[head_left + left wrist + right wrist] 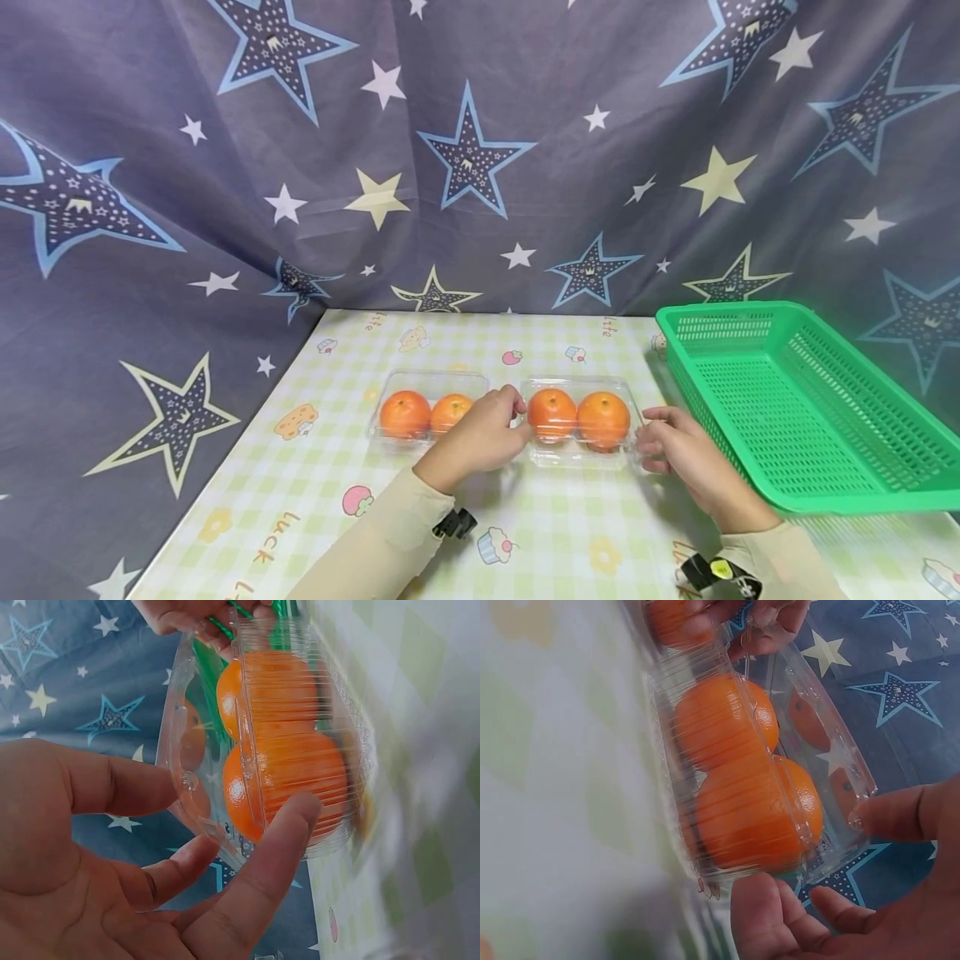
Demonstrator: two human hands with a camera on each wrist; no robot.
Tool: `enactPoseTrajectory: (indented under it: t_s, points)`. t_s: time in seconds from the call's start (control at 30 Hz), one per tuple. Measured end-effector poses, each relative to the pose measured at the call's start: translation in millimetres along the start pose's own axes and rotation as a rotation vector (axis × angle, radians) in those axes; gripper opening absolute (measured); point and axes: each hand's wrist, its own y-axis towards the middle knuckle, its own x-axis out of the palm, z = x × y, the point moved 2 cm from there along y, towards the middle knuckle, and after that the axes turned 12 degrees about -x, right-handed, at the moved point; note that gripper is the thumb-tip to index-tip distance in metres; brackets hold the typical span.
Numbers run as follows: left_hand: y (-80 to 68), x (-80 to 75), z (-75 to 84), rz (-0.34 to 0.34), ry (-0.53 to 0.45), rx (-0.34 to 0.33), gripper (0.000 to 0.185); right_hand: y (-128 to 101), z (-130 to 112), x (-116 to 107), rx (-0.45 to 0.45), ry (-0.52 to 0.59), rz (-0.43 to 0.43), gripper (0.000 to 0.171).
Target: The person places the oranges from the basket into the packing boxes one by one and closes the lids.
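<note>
Between my two hands, a clear plastic clamshell box (579, 454) sits on the table with two oranges (552, 414) inside. In both wrist views its transparent lid (829, 742) is tilted up from the ridged base and mirrors the fruit. My left hand (487, 429) holds the box's left end, with one digit on the lid rim and a fingertip against the base. At the right end, my right hand (686, 458) has the thumb on the lid corner and a finger by the base. A second clear box (390, 385) with two oranges (405, 414) is partly behind my left hand.
A green plastic basket (795, 492) with perforated sides stands on the right, close to my right hand. The table carries a checked cloth (435, 558) with printed pictures. A star-patterned curtain (465, 250) hangs behind and at the left.
</note>
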Motion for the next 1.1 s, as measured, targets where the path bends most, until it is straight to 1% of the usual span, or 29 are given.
enactPoseTrajectory:
  t_s: [0.1, 0.23, 0.33, 0.53, 0.67, 0.8, 0.9, 1.1]
  points:
    - [-1.0, 1.6, 0.1, -0.032, -0.02, -0.023, 0.026, -0.3, 1.5, -0.1, 0.007, -0.013, -0.013, 0.056]
    - [-2.6, 4.9, 0.5, -0.1, -0.082, -0.055, 0.027, -0.3, 3.0, 0.2, 0.02, -0.024, -0.031, 0.056]
    - [-3.5, 7.2, 0.6, -0.125, -0.097, -0.068, 0.028, 0.4, 3.9, 0.5, 0.025, -0.017, -0.036, 0.055]
    - [-4.2, 9.7, 0.9, -0.144, -0.083, -0.09, 0.031, 0.2, 5.3, 0.2, 0.033, -0.042, -0.038, 0.054]
    - [-5.0, 10.4, 2.1, -0.159, -0.096, -0.102, 0.031, 0.0, 6.0, -0.1, 0.046, -0.058, -0.041, 0.055]
    - [-5.5, 11.2, 3.1, -0.174, -0.098, -0.107, 0.03, -0.6, 7.0, -0.1, 0.045, -0.072, -0.053, 0.048]
    - [-5.2, 11.8, 2.6, -0.18, -0.093, -0.106, 0.028, -1.0, 7.3, 0.2, 0.048, -0.081, -0.06, 0.043]
    - [-4.6, 12.4, 1.0, -0.172, -0.082, -0.091, 0.022, -0.3, 8.4, 0.1, 0.053, -0.096, -0.059, 0.04]
